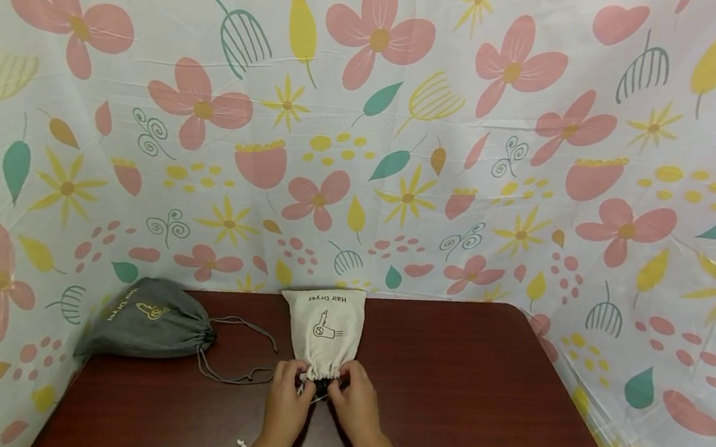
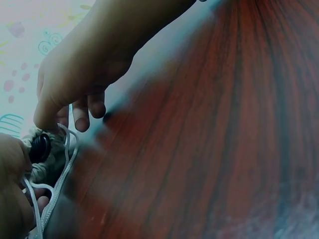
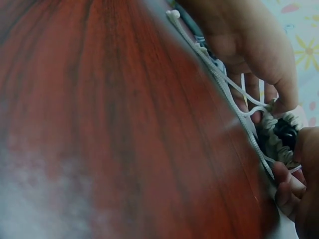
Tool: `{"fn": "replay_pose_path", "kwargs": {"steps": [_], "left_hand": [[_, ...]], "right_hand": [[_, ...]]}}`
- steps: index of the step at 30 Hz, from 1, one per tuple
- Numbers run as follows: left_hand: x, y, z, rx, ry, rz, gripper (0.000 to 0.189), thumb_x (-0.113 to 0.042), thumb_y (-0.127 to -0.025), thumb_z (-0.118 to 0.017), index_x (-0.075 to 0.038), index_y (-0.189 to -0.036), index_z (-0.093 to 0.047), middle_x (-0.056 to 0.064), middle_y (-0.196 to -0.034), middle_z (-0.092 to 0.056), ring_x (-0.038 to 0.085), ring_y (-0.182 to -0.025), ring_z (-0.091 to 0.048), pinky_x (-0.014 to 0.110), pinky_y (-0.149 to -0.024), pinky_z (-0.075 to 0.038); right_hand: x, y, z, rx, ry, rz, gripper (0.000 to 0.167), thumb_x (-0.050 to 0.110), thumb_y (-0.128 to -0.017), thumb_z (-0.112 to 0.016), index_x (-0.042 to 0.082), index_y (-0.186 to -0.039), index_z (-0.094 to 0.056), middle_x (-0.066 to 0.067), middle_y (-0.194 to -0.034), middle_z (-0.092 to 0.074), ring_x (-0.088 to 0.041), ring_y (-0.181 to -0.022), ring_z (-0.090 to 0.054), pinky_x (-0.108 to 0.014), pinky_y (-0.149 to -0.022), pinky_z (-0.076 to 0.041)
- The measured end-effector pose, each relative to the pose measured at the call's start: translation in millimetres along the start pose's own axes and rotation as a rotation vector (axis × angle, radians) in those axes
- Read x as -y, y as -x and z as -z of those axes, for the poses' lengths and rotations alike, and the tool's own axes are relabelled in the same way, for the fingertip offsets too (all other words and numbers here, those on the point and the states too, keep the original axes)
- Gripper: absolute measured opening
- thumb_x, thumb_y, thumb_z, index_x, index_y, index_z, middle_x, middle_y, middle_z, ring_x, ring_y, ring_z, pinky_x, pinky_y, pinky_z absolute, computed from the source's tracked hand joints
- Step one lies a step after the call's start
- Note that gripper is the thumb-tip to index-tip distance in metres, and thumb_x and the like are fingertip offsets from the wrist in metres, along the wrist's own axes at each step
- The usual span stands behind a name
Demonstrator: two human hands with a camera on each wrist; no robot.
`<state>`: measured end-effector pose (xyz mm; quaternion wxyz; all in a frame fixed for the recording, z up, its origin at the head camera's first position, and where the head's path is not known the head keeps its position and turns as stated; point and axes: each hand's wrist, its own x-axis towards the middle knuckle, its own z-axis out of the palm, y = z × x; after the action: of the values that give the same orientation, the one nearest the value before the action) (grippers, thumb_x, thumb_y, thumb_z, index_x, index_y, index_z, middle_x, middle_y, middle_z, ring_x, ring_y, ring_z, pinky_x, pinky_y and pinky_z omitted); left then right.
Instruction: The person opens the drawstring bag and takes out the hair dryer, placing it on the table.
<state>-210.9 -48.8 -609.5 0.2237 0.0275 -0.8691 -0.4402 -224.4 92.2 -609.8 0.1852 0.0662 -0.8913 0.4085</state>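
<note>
The cream drawstring bag (image 1: pixel 326 327) has black "Hair Dryer" words and a little dryer picture (both upside down from here). It lies on the dark red table (image 1: pixel 477 397), with its flat end by the middle of the back edge. Its bunched-up mouth faces the person, and something shiny and black (image 3: pixel 285 132) pokes out.

The left hand (image 1: pixel 287 400) pinches one side of the mouth and the right hand (image 1: pixel 355 404) pinches the other. White string (image 3: pixel 220 78) dangles there.

I count two bags, two hands and one table. The gray drawstring bag (image 1: pixel 164 324), with gold printing, covers the back left corner. Fingers hide some of the mouth. A flowery cloth (image 1: pixel 378 41) hangs behind.
</note>
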Motion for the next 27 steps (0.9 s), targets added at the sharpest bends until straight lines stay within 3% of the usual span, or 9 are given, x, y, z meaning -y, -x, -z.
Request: {"fn": "replay_pose_path", "kwargs": {"steps": [18, 27], "left_hand": [[2.0, -1.2, 1.0, -0.059, 0.035, -0.024, 0.020, -0.003, -0.083, -0.072, -0.013, -0.097, -0.063, 0.002, -0.099, -0.056, 0.014, -0.083, -0.057, 0.031, -0.074, -0.051], [3.8, -1.0, 0.7, -0.072, 0.039, -0.024, 0.025, 0.000, -0.076, -0.074, -0.012, -0.095, -0.063, 0.004, -0.095, -0.055, 0.014, -0.076, -0.052, 0.025, -0.066, -0.044]], "right_hand": [[-2.6, 0.6, 6.9, 0.005, -0.002, -0.079, 0.023, 0.008, -0.080, -0.073, 0.015, -0.093, -0.056, -0.002, -0.075, -0.056, 0.005, -0.050, -0.042, -0.019, -0.052, -0.038], [-1.8, 0.9, 6.6, 0.025, -0.002, -0.080, 0.023, 0.011, -0.083, -0.072, 0.014, -0.099, -0.055, 0.000, -0.086, -0.062, 0.005, -0.056, -0.047, -0.019, -0.054, -0.042]]}}
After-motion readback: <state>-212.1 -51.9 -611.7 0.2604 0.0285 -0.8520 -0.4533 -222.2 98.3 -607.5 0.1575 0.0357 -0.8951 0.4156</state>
